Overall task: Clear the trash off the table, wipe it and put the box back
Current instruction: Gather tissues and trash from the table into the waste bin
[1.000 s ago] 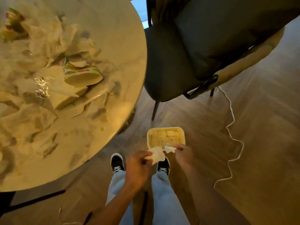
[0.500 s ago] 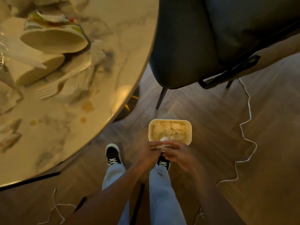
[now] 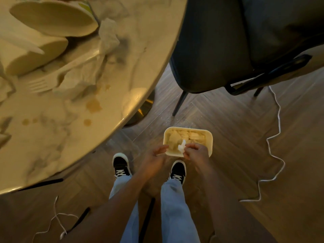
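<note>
A small white scrap of tissue (image 3: pixel 181 147) is pinched in the fingertips of the right hand (image 3: pixel 196 153), low in the centre of the frame, just over the near rim of the trash bin (image 3: pixel 209 142), which stands on the floor and is already packed with crumpled paper. The left hand (image 3: pixel 155 155) is held beside it with fingers loosely extended and nothing gripped. If the scrap is released from this spot, it could be caught on the rim or slid off the heaped paper onto the floor, since little room is left inside.

The table (image 3: pixel 73 134), filling the upper left, is not yet cleared: paper cups (image 3: pixel 52 18) lie on their sides, a plastic fork (image 3: pixel 52 79) and crumpled napkins (image 3: pixel 108 35) are spread near them, and brown stains (image 3: pixel 93 105) are seen towards its edge. A dark chair (image 3: pixel 228 41) is seen at the upper right, and a white cord (image 3: pixel 273 155) is trailed across the wooden floor (image 3: pixel 289 207), where a foot could be snagged. No box can be identified.
</note>
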Available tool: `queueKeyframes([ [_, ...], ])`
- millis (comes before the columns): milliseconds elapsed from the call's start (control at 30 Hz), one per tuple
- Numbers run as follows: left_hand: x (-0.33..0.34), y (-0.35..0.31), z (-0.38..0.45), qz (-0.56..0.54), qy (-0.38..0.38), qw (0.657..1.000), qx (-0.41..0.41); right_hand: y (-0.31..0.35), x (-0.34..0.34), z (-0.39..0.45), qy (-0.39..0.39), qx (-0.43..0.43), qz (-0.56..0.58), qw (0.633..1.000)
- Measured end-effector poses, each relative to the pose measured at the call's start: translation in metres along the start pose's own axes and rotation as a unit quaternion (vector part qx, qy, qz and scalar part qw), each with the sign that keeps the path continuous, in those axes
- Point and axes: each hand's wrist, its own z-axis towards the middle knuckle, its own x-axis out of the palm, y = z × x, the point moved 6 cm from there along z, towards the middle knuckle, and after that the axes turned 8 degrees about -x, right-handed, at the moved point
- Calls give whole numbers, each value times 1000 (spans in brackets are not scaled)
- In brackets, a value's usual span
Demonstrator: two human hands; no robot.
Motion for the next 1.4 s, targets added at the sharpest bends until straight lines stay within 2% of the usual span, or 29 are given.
queueKeyframes([
  [67, -10, -2, 3, -7, -22, 1000, 6, -8, -2, 12, -11, 12, -9, 1000],
  [200, -24, -13, -4, -27, -44, 998, 25, -5, -6, 18, -24, 29, 57, 998],
  [367, -35, -20, -43, -9, -54, 998, 43, 35, -6, -25, 18, -7, 89, 996],
  [500, -43, -36, -105, 19, -48, 995, 90, 97, -7, -97, 28, -71, 90, 993],
  [600, -48, -46, -153, 31, -22, 993, 107, 161, -6, -165, -10, -180, 63, 982],
  [767, -74, -63, -222, 13, 5, 984, 179, 257, 26, -246, -41, -391, -3, 919],
  [833, -91, -65, -243, 7, 5, 980, 200, 287, 50, -259, -41, -459, -77, 884],
  [900, -113, -68, -260, -8, -6, 977, 215, 311, 79, -266, -30, -501, -199, 842],
  [1000, -151, -71, -273, -13, -55, 970, 237, 328, 118, -261, -5, -503, -387, 772],
  [1133, -195, -72, -275, -17, -93, 967, 236, 329, 137, -240, -16, -455, -510, 730],
  [1267, -231, -81, -268, 13, -121, 957, 262, 334, 137, -231, -52, -453, -519, 723],
  [1400, -280, -90, -255, 116, -261, 917, 278, 341, 132, -239, -87, -451, -506, 730],
])
